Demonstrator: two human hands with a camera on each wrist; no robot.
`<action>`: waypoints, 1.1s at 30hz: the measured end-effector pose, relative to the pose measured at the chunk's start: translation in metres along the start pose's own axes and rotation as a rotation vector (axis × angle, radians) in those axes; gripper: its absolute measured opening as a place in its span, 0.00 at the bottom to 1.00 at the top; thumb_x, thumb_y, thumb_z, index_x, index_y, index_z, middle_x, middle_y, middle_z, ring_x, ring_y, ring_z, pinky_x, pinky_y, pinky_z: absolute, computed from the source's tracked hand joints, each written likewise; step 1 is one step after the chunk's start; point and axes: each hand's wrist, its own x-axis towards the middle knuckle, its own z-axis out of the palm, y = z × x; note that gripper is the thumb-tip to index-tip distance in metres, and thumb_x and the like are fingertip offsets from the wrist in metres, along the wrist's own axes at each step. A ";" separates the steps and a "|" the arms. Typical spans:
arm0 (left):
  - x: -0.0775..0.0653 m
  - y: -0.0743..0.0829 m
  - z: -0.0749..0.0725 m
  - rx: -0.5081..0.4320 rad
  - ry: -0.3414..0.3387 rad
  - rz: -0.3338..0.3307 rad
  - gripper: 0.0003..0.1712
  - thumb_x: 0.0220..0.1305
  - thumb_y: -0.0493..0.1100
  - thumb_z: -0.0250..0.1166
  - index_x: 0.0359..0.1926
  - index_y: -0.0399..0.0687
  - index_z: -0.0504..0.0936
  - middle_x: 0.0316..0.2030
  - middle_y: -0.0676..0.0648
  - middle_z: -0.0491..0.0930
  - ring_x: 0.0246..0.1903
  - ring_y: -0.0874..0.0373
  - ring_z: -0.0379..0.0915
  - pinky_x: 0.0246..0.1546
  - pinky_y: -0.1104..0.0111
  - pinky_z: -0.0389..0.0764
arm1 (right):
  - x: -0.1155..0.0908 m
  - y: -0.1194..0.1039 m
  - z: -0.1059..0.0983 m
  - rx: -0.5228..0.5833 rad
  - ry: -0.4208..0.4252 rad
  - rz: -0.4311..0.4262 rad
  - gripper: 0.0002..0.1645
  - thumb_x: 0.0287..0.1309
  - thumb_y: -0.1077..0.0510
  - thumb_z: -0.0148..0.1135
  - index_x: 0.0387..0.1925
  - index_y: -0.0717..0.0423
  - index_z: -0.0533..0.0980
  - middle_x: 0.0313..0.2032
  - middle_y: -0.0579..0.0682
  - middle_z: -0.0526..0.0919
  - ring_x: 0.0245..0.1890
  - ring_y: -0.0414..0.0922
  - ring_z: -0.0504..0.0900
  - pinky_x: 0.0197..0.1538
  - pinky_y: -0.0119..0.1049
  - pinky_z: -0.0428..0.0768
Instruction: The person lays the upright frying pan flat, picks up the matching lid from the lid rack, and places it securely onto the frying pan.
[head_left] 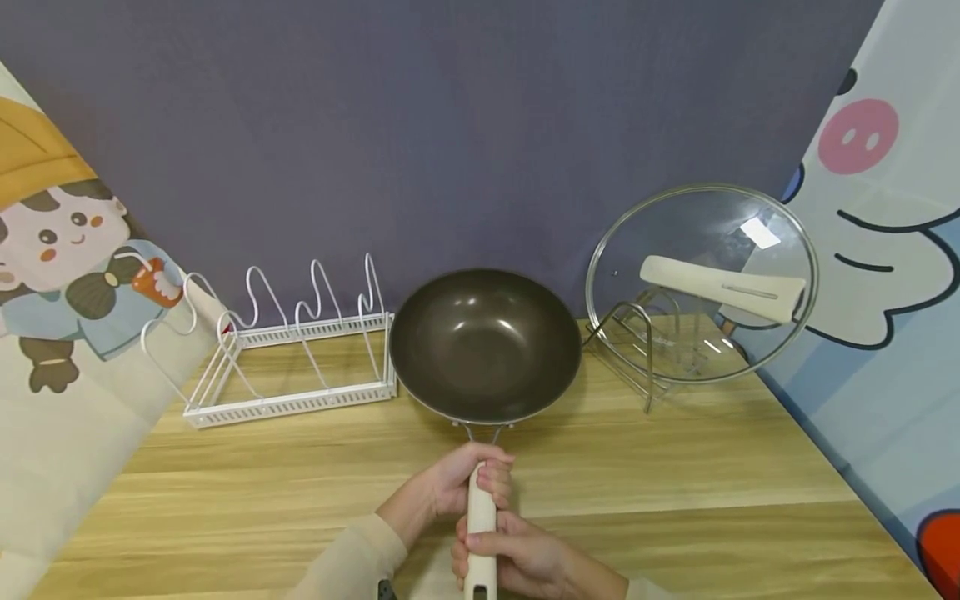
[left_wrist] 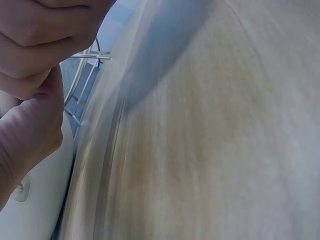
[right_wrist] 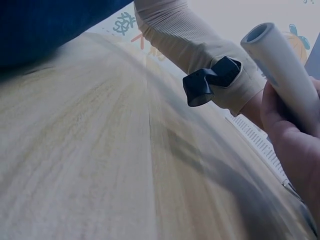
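Note:
A dark-coated frying pan [head_left: 486, 346] with a long cream handle [head_left: 482, 521] takes up the middle of the head view, its handle toward me. My left hand [head_left: 468, 479] grips the handle close to the pan, fingers wrapped over it. Nearer to me, my right hand [head_left: 521, 557] holds the handle's lower part, its thumb across the top. In the right wrist view the handle's hollow end [right_wrist: 262, 35] sticks out past my right hand [right_wrist: 295, 135]. The left wrist view has curled fingers at its upper left.
Left of the pan stands a white wire rack [head_left: 292, 404] with several upright loops. To the right, a glass lid [head_left: 705, 221] with a cream grip leans in a metal wire stand [head_left: 648, 367]. A dark wall [head_left: 480, 125] rises behind the wooden table [head_left: 300, 475]; printed panels flank both sides.

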 end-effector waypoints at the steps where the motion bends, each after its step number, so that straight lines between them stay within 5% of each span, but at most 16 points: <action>1: 0.000 0.000 0.000 -0.007 0.000 0.000 0.25 0.71 0.42 0.39 0.13 0.60 0.60 0.09 0.65 0.62 0.11 0.73 0.64 0.27 0.82 0.67 | 0.000 0.001 0.000 0.003 0.006 0.000 0.12 0.71 0.62 0.41 0.43 0.45 0.70 0.37 0.37 0.78 0.40 0.33 0.75 0.54 0.28 0.76; 33: -0.002 0.003 0.007 -0.150 0.013 0.034 0.26 0.72 0.43 0.40 0.13 0.60 0.61 0.08 0.64 0.63 0.10 0.72 0.64 0.25 0.83 0.66 | 0.005 -0.015 0.015 -0.008 0.190 0.082 0.04 0.68 0.60 0.48 0.39 0.48 0.69 0.34 0.38 0.79 0.38 0.34 0.78 0.51 0.30 0.79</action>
